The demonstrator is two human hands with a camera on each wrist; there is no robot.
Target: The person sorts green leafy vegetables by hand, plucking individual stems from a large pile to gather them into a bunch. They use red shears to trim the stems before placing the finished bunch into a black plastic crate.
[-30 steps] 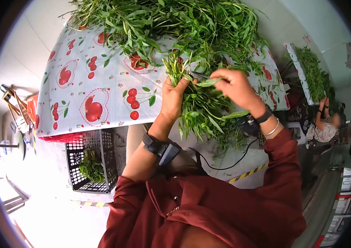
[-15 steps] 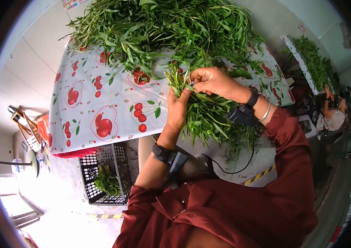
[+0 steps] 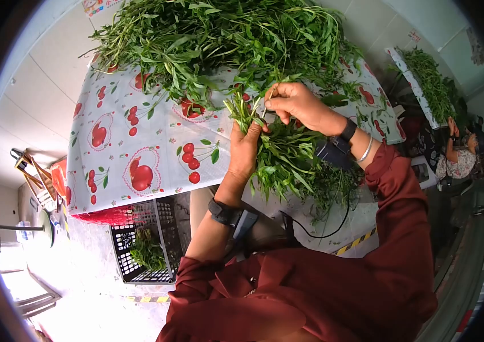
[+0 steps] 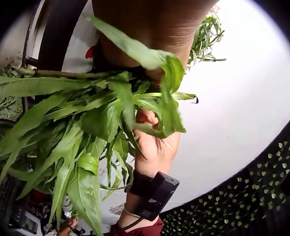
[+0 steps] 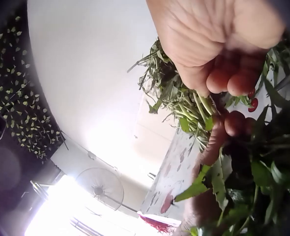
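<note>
— on the cherry-print counter (image 3: 139, 142), what counts first?
— the big pile of leafy green stems (image 3: 219, 40) heaped across its far side. i'd work at the near edge, apart from it, so loose stalks don't tangle in.
— and the bunch (image 3: 285, 162)?
— it's off the counter, gripped in the left hand (image 3: 245, 151). the fingers are wrapped round the stalks, cut ends up, leaves hanging toward the person. a firm grip with the ends level seems best.
— the right hand (image 3: 296, 105)?
— its fingers pinch something thin at the bunch's top, a stem as far as i can tell. better to pull along the stalk than sideways, so the neighbours don't slide out.
— any writing?
— none legible. a paper scrap (image 3: 98, 5) at the top edge is too small to read, the counter shows only printed fruit, and the black crate (image 3: 139, 239) below has no label showing.
</note>
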